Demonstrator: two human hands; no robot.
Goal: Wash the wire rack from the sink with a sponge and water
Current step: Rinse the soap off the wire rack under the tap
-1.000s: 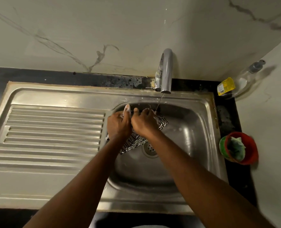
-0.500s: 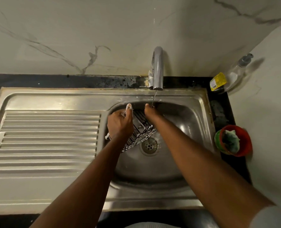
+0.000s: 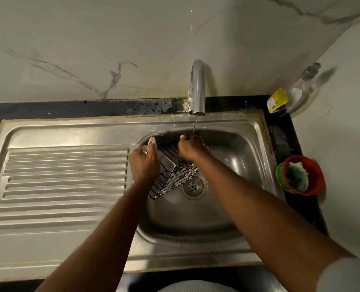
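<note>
Change: a second ago our hands were knuckle to knuckle; now they are apart, and wires show between them.
Left hand (image 3: 144,163): we grip the left end of the black wire rack (image 3: 175,178); a pale piece sticks up past the fingers.
Right hand (image 3: 190,147): fingers curl down at the rack's far rim, under the thin water stream (image 3: 195,123); we cannot tell whether they clasp it.
Rack: tilted inside the basin of the stainless steel sink (image 3: 238,121), its near end just beside the round drain (image 3: 192,186).
Room: bare basin floor shows toward us and to the right; the ribbed drainboard (image 3: 65,175) lies left.
Around: a chrome tap (image 3: 198,87) arches over the far rim. A clear soap bottle with a yellow label (image 3: 297,89) stands in the corner. A red cup (image 3: 316,175) holding a green wad sits on the dark counter, well apart from the rack.
</note>
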